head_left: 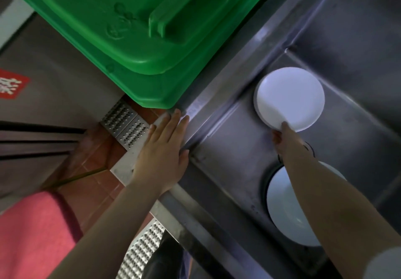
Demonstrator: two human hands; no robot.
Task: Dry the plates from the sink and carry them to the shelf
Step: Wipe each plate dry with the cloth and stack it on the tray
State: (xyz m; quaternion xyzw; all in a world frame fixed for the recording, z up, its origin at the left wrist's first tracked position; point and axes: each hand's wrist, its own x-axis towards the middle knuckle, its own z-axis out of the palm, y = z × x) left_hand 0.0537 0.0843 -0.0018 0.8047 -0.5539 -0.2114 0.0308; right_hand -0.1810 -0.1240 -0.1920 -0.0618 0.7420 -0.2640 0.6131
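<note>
A white plate [289,98] lying in the steel sink [227,139] is pinched at its near edge by the right hand [284,135], apparently for lifting, while the left hand [162,148] is spread flat on the sink's rim for support.

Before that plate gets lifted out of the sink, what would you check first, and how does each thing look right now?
1. Right hand grips the rim of the upper white plate: ok.
2. Only one plate taken: cannot tell; a second rim seems to show beneath.
3. Left hand rests flat on the sink edge, bracing: ok.
4. Second white plate lies under the right forearm, away from the lift: ok.
5. Drying cloth ready: cannot tell; none identifiable.
6. Green bin stays outside the basin: ok.
</note>
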